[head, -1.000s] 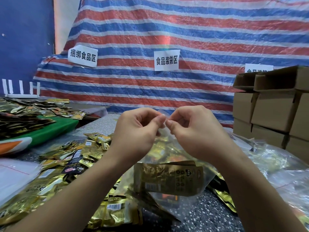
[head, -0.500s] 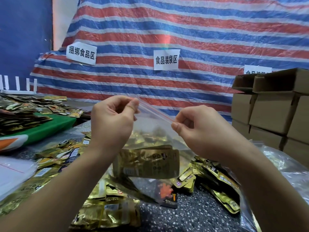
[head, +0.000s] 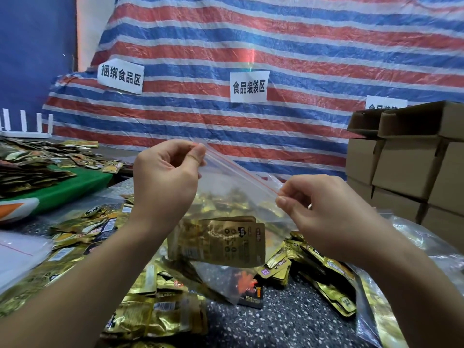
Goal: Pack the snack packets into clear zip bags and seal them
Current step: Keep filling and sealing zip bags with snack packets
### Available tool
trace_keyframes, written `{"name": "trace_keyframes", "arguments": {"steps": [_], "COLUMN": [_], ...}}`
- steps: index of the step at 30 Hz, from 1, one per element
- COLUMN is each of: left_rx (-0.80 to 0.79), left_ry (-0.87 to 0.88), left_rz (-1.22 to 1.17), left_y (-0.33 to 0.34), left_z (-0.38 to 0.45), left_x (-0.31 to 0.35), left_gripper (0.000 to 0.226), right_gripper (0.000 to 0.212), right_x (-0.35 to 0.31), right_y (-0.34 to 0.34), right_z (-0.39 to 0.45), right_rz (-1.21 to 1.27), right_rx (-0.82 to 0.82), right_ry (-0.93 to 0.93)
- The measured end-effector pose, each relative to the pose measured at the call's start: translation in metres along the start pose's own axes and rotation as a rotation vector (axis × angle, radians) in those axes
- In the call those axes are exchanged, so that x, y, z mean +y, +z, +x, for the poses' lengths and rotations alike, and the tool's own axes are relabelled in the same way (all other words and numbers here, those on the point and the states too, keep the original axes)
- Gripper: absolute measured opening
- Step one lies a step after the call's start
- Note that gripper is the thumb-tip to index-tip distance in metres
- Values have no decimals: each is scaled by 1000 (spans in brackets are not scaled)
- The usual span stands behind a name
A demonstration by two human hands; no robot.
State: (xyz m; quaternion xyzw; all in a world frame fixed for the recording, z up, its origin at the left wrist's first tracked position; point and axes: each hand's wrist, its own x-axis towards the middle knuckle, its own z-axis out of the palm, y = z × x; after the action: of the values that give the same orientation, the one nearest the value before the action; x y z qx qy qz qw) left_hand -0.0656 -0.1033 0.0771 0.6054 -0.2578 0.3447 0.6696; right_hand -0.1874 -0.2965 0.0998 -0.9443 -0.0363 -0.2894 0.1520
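The left hand [head: 164, 177] is raised, thumb and forefinger pinching the upper left corner of a clear zip bag [head: 233, 197]; the right hand [head: 324, 209] sits lower and pinches the other end of the same top edge, its other fingers curled in. The bag's red-lined zip strip [head: 241, 169] runs taut and slanted between the two pinches, and the bag hangs off the table between the forearms. Inside it gold snack packets [head: 218, 241] stand together, at least two edges showing, black print on them too blurred to read. Loose gold packets [head: 150, 315] lie heaped on the speckled tabletop [head: 288, 322] below and to both sides, too many to count. Behind hangs a red, white and blue striped tarp [head: 301, 46] carrying three white paper signs: the left sign [head: 120, 76] reads 捆绑食品区, the middle sign [head: 249, 87] reads 食品装袋区, and the third sign [head: 385, 102] is cut off by stacked cardboard boxes [head: 411, 167] at the right.
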Motion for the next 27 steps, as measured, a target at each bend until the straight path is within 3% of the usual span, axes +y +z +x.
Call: {"name": "trace_keyframes", "arguments": {"steps": [14, 20, 27], "left_rx": [-15, -177, -287], "left_ry": [-21, -95, -118], "left_rz": [-11, -108, -133], "left_y": [-1, 2, 15], "left_z": [2, 3, -11], "left_x": [-1, 0, 4], "left_gripper": [15, 16, 19], "right_gripper": [28, 26, 14], "right_x": [2, 3, -5], "right_y": [2, -3, 5], "right_z": [-3, -5, -4], "right_rz": [59, 89, 93], "right_rx": [24, -74, -53], "right_ry": [-96, -115, -30]}}
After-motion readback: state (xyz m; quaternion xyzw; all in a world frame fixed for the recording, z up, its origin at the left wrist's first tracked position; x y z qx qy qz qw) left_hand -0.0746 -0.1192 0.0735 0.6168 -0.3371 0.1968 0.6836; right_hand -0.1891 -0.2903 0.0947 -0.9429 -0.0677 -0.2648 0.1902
